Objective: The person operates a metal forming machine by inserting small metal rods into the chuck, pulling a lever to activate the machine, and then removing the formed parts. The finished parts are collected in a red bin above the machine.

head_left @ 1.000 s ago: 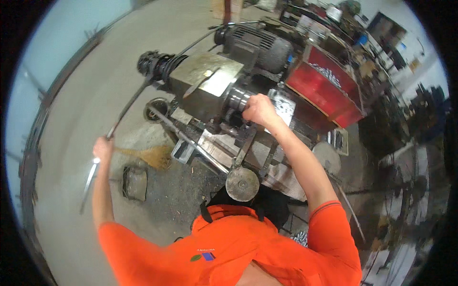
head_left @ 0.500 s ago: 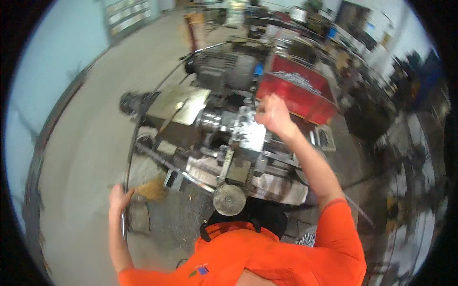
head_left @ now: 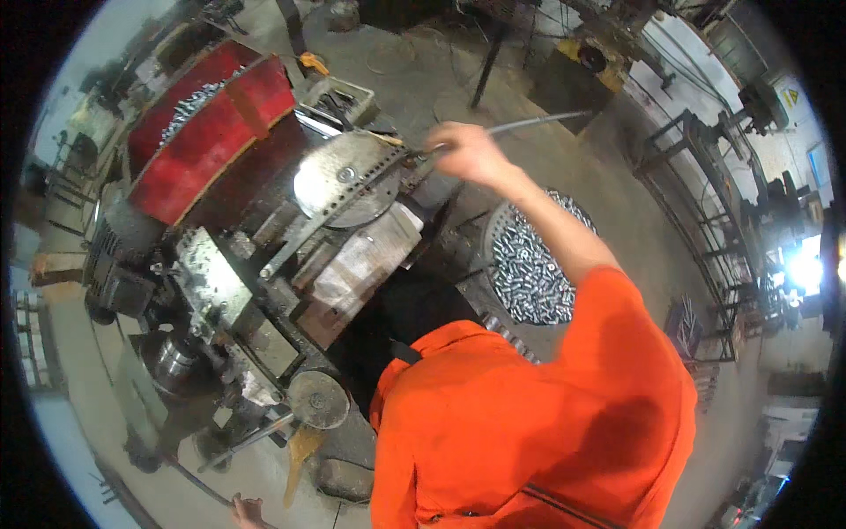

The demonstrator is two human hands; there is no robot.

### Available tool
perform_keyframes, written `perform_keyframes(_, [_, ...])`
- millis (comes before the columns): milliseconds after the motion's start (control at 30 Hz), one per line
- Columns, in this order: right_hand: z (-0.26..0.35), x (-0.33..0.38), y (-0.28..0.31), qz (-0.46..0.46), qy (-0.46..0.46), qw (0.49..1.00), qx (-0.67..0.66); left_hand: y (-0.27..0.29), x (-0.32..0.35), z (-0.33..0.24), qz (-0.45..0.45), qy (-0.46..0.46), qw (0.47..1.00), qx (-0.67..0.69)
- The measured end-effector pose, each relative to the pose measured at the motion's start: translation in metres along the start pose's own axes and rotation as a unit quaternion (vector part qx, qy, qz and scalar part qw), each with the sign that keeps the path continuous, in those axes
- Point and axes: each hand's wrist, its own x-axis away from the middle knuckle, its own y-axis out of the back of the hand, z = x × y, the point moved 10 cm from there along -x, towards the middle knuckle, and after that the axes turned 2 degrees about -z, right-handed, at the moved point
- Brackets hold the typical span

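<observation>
My right hand (head_left: 471,152) is closed round a thin metal lever (head_left: 538,121), which sticks out to the right beyond my fist. Beside that fist lies the machine's round metal plate (head_left: 357,176) with a perforated bar across it. Down at the lower edge, my left hand (head_left: 248,511) is partly cut off, its fingers curled at the end of a long metal rod (head_left: 198,483). A round knob-like disc (head_left: 319,399) sits on the near side of the machine, close to my body. The machine's flat metal slide (head_left: 214,278) lies between my two hands.
A red bin (head_left: 211,150) of small metal parts stands at the far left. To my right is a round container heaped with small metal cylinders (head_left: 531,264). A small tray (head_left: 352,99) sits past the plate. Metal racks (head_left: 696,176) line the right side.
My view has swung to the right, bringing the heap of metal cylinders into sight. My right hand has gone from above the slide to the lever. My left hand stays at the long rod.
</observation>
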Motion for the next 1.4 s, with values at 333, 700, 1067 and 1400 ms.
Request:
perform_keyframes(333, [-0.252, 0.232, -0.103, 0.269, -0.238, 0.895, 0.266, 0.006, -0.006, 0.004, 0.004, 0.014, 1.0, -0.008])
perform_keyframes(700, [-0.241, 0.203, -0.114, 0.287, -0.225, 0.862, 0.351, 0.056, -0.085, 0.095, 0.031, 0.037, 0.994, 0.101])
perform_keyframes(1067, [-0.058, 0.083, -0.048, -0.025, -0.063, 0.933, -0.353, 0.016, -0.016, 0.015, -0.007, -0.056, 0.995, 0.077])
perform_keyframes(1400, [0.392, -0.007, -0.193, 0.198, 0.494, 0.835, -0.138, 0.028, 0.045, -0.003, -0.164, -0.175, 0.883, -0.404])
